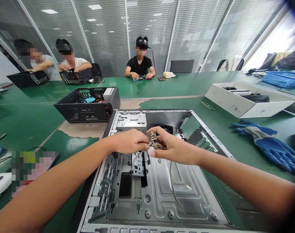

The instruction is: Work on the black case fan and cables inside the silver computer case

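An open metal computer case (162, 191) lies before me, its inside facing up. Over its middle, my right hand (168, 144) is closed round a coiled bundle of beige cable (154, 139). A loose end of thin cable hangs from the bundle onto the case floor. My left hand (130, 141) is closed at the bundle's left side, fingertips pinching a strand of the cable close to my right fingers. Below the hands sits a perforated metal bracket (138, 165). Behind them is a silver drive cage (131, 119), and a dark fan (165, 128) is partly hidden by my right hand.
Another computer case (89, 105) with parts inside stands at the back left. To the right are blue work gloves (270, 142), a white box (249, 103), a memory stick (207, 105) and a blue basket (283, 79). Three people sit across the green table (128, 84), working on computer parts.
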`<move>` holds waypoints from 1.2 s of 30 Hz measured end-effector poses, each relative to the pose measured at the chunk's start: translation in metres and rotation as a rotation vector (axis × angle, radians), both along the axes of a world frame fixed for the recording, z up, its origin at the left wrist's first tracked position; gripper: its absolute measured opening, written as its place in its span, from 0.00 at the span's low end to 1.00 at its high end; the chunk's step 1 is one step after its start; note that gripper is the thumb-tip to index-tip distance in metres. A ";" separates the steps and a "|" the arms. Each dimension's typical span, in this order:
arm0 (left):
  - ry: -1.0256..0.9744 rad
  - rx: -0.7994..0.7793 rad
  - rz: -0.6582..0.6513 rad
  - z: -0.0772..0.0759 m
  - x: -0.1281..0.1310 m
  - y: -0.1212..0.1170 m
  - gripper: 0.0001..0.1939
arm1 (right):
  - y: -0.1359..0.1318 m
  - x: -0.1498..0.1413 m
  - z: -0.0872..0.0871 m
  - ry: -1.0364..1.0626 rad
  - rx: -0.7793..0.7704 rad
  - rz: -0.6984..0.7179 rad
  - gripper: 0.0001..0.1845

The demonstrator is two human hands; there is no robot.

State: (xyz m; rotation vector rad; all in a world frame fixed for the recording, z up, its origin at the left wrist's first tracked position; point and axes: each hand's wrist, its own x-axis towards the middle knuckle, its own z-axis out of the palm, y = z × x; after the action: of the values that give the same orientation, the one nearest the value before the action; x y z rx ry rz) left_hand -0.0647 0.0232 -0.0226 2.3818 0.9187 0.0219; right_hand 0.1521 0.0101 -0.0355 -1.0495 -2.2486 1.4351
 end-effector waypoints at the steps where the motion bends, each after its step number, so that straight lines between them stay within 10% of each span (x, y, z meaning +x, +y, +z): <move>1: 0.007 0.026 -0.015 0.000 0.001 0.000 0.12 | 0.000 0.000 -0.002 -0.033 0.101 0.006 0.31; 6: 0.053 -0.284 0.054 0.002 0.003 -0.001 0.11 | -0.004 0.001 -0.005 -0.185 0.332 0.043 0.27; 10: 0.035 -0.172 -0.037 0.004 0.001 0.000 0.12 | -0.003 0.002 -0.002 -0.189 0.324 0.057 0.25; 21: -0.011 -0.180 -0.193 0.007 -0.004 0.004 0.11 | 0.019 0.022 0.001 -0.009 -0.409 0.263 0.11; 30: 0.055 -0.205 -0.072 0.005 -0.005 0.004 0.14 | 0.022 0.013 -0.004 -0.412 0.134 0.142 0.05; 36: 0.076 -0.309 0.069 0.003 -0.001 0.002 0.13 | 0.016 0.012 -0.004 -0.166 0.182 0.178 0.10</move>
State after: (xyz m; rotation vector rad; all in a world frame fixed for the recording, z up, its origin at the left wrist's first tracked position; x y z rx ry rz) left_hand -0.0655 0.0252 -0.0193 2.0773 0.9635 -0.1733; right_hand 0.1644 0.0256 -0.0393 -0.9632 -2.5919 1.2160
